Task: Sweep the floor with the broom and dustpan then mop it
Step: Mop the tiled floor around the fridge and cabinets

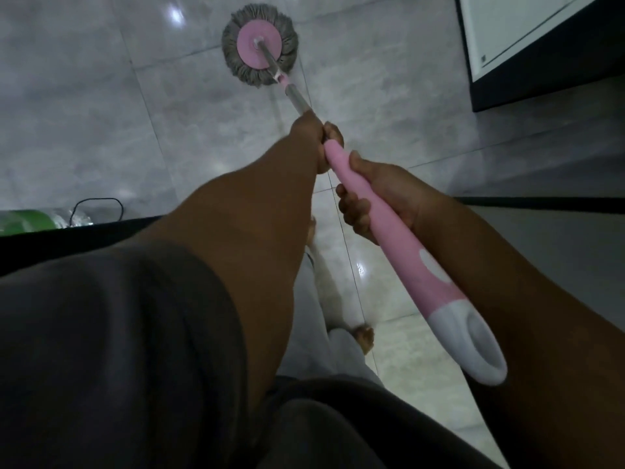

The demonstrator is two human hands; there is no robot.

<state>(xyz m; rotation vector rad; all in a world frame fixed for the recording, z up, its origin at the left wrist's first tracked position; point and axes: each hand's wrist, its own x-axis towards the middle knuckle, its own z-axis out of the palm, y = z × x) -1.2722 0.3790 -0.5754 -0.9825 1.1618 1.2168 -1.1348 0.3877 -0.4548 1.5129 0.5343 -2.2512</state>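
Mop head [260,45] sat flat on the tiled floor [84,96], well ahead of the person, grey fringe spread round a pink disc, metal shaft running back to the pink grip [406,258]. Left hand [313,137] was wrapped tight where shaft meets grip; right hand [375,201] was curled round the grip just behind it, thumb on top. Both held the mop and nothing else. Looked like the mopping stage; broom and dustpan were not in view. Risks, my read: floor was glossy, and if wet, the bare foot [364,338] beside the stroke line could slip. A wide left sweep could snag the black cable [98,201] next to the green object [23,223]. A push to the far right could knock the head into the dark cabinet [541,86]. No brand was visible on the mop. One small dark mark [484,58] on the cabinet's white panel was too small to read.
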